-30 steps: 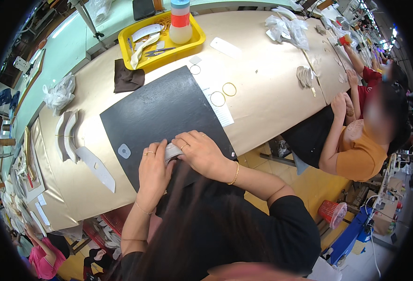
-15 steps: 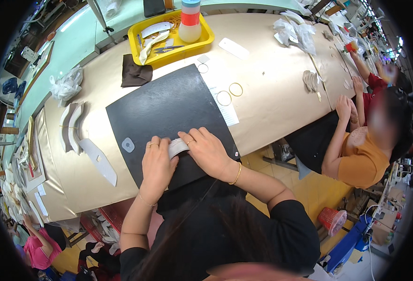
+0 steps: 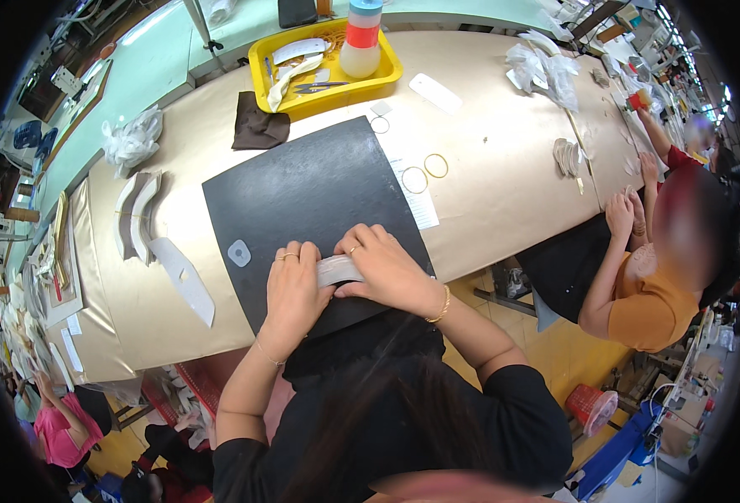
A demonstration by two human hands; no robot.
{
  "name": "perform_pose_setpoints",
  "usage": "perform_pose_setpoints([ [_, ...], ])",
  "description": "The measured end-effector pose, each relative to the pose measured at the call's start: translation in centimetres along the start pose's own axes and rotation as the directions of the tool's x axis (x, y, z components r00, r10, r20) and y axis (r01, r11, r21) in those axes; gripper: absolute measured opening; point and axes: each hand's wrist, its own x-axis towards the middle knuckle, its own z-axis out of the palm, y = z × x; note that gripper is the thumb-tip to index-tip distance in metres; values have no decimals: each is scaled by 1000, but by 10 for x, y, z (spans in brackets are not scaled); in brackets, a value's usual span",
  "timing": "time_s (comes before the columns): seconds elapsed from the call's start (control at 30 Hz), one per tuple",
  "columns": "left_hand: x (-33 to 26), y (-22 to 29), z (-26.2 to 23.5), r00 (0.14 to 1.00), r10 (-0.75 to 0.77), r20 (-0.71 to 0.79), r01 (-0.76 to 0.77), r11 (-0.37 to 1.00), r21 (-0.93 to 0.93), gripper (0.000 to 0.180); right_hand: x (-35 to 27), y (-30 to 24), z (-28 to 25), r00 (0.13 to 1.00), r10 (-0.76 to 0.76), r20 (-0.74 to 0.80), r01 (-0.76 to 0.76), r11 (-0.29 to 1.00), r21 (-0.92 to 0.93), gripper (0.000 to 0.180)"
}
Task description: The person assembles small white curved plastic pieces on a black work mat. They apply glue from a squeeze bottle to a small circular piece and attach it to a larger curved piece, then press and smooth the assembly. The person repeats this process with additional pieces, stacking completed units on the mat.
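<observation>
Both my hands grip a curved stack of thin pale-grey pieces (image 3: 339, 270) above the near part of a black board (image 3: 303, 180). My left hand (image 3: 296, 281) is closed round its left end, and my right hand (image 3: 384, 267) round its right end, thumb underneath. The middle of the stack shows between them, arched upward. Left of my left hand, a small translucent rounded piece (image 3: 238, 253) with a hole lies on the board. Beyond the board's left edge are a flat white template (image 3: 183, 283) with a slot and bundled curved pieces (image 3: 141, 214).
At the back stands a yellow tray (image 3: 324, 102) with scissors and a bottle (image 3: 361, 42). Rubber bands (image 3: 435, 166) lie right of the board, near a white strip (image 3: 435, 92). A dark cloth (image 3: 261, 121) lies behind it. A co-worker in orange (image 3: 651, 302) sits at the right.
My hands have spread slightly apart along the stack, so more of its middle shows. My right thumb now shows under it. The whole view has shifted slightly.
</observation>
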Motion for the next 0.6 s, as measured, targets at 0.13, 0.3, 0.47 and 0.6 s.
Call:
perform_pose_setpoints([
  [0.13,-8,2,-8,997,-10,-83,-4,986,-165,66,4,2,-26,986,65,151,-111,940,321,57],
  [0.3,-13,-1,-25,958,171,-229,-196,976,-93,82,10,5,-30,954,-236,-183,244,969,25,61],
  [0.47,-5,-20,-13,986,120,-118,-129,990,-64,79,26,28,-2,961,-214,-176,192,972,-134,68],
  [0.6,-2,-30,0,979,79,-190,-114,977,-178,63,29,37,12,950,-215,-228,206,977,-59,72],
])
